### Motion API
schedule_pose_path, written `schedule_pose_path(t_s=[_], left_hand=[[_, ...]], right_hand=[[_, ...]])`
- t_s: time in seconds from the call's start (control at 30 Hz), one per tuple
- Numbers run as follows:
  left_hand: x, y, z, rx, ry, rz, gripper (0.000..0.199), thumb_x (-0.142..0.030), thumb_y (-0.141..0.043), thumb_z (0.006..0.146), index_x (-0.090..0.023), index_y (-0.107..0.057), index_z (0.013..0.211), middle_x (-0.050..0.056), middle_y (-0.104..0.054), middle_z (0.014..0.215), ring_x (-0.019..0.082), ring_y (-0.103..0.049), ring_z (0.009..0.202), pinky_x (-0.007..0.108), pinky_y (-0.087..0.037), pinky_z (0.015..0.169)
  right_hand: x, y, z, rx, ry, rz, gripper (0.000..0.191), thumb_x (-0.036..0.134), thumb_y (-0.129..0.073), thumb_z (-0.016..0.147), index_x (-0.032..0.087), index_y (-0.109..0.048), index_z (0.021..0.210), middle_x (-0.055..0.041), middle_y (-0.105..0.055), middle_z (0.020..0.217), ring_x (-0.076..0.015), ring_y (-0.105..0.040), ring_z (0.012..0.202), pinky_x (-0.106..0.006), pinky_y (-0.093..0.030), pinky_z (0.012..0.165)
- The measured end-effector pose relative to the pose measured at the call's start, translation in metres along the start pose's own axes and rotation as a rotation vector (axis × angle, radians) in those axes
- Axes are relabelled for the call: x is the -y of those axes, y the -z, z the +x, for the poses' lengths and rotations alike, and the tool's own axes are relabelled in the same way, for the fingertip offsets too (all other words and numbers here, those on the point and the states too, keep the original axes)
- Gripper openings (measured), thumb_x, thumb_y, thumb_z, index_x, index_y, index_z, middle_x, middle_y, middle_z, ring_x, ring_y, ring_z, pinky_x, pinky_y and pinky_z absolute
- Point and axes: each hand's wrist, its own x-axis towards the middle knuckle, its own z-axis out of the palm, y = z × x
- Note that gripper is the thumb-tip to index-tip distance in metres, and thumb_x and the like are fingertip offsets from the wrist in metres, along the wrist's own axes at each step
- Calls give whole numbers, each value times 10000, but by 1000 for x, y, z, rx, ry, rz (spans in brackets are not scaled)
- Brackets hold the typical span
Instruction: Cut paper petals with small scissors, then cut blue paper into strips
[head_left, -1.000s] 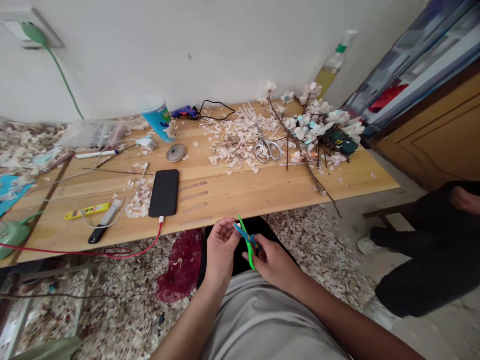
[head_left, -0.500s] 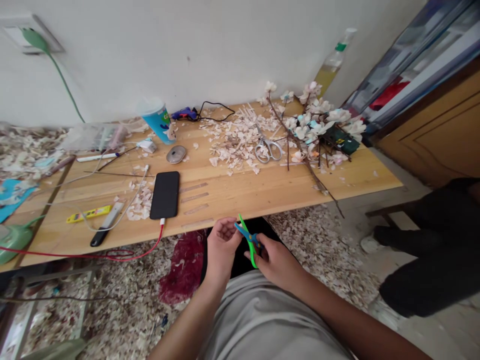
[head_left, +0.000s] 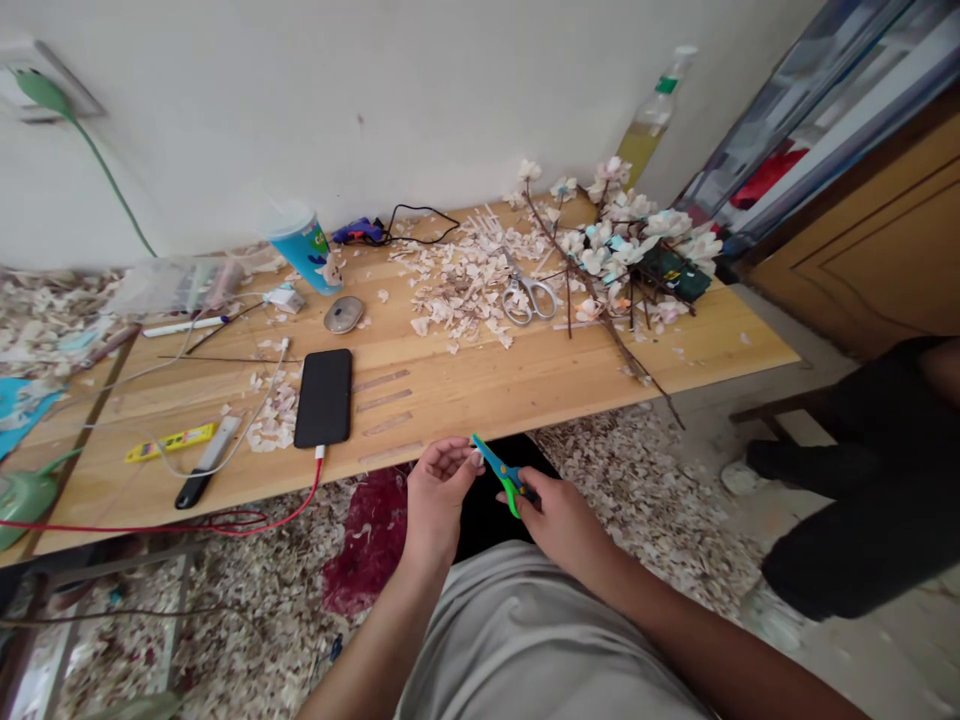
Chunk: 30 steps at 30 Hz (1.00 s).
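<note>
Just off the table's front edge, my left hand pinches a small whitish piece between thumb and fingertips; most of it is hidden. My right hand grips blue and green scissors, fingers wrapped at the handles. The scissors' blades are together, their tip pointing up and left beside the pale piece. On the table lie many pale shavings with silver scissors among them. Branches with white petal flowers rest at the right.
A black phone with a red cable lies left of my hands. Nearby are a knife with a black handle, a blue cup and a glue gun. A bottle stands behind the branches. Another person's dark-clothed legs show at right.
The blue and green scissors have gone from spread blades to closed ones. Both hands stay close together in front of the table; the view has shifted slightly.
</note>
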Motion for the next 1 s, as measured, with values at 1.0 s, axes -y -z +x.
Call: schedule_pose_path(t_s=[1.0], left_hand=[[-15, 9, 8, 46, -2, 203, 245, -291, -813, 645, -155, -703, 817, 19, -671, 735, 121, -603, 656, 254, -510, 666]], right_hand=[[-24, -2, 6, -177, -55, 497, 236, 431, -558, 871, 199, -595, 900, -51, -683, 819, -186, -629, 706, -271, -474, 585]])
